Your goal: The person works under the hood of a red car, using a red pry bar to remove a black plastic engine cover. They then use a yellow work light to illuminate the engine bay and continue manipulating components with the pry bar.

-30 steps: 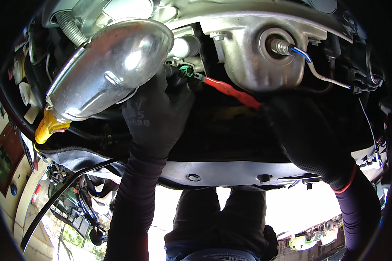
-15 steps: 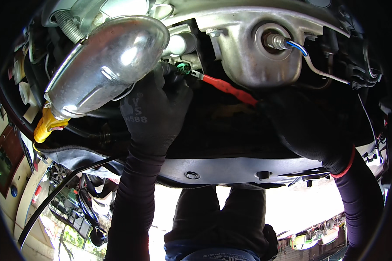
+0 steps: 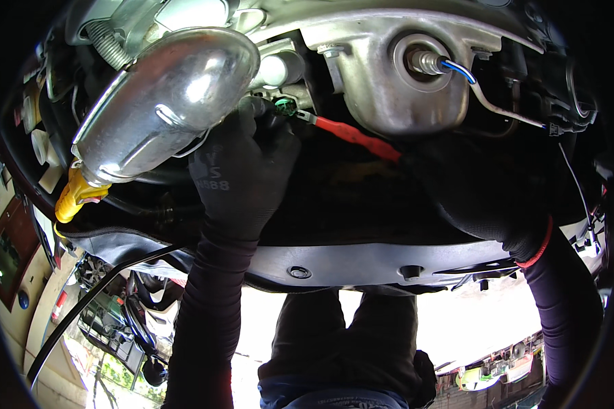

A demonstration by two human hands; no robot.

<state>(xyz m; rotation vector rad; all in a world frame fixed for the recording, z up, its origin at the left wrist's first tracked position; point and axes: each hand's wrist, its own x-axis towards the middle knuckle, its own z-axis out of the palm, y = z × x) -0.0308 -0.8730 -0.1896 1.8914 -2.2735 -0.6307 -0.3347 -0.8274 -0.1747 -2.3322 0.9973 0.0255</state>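
A black knit glove covers my left hand (image 3: 242, 167), raised among the engine parts right of the silver heat shield (image 3: 177, 92). Its fingers are bent and closed beside a green round part (image 3: 284, 107); what they hold is hidden. Against that green part rests the metal end of a red-handled tool (image 3: 348, 134), slanting down to the right. My right hand (image 3: 460, 191), also in a dark glove, is closed round the lower end of the red handle, below the metal cover (image 3: 402, 102). Deep shadow hides most of its fingers.
A sensor (image 3: 426, 63) with blue and white wires sticks out of the metal cover. At the left hangs a yellow-wrapped piece (image 3: 75, 194) under the shield. A grey bumper panel (image 3: 348, 264) crosses below my wrists. A black cable (image 3: 89, 293) curves down at the left.
The view has shifted slightly. Both hands and the red-handled tool keep almost the same place against the engine parts.
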